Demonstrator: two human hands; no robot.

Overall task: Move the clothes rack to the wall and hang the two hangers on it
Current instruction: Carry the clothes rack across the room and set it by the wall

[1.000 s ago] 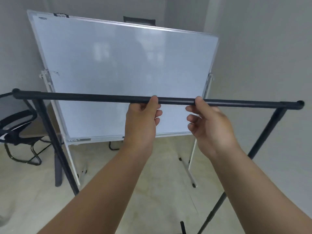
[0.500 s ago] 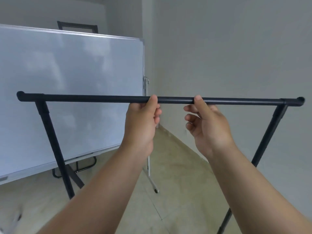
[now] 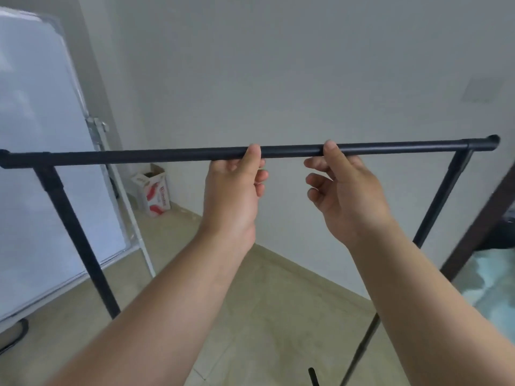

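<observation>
Gripping the clothes rack (image 3: 139, 156) — fingers (image 3: 252, 157) over its top bar.

I've swung right: the whiteboard (image 3: 41, 162) has slid to the left edge, a cardboard box (image 3: 153, 190) has appeared, and the wall (image 3: 278, 79) now fills my view.

light: soft, even, daylight-like | glare: pale patches on whiteboard (image 3: 41, 162) | blur: strong at far right of whiteboard | distortion: wide-angle bending at edges | shadows: faint
</observation>
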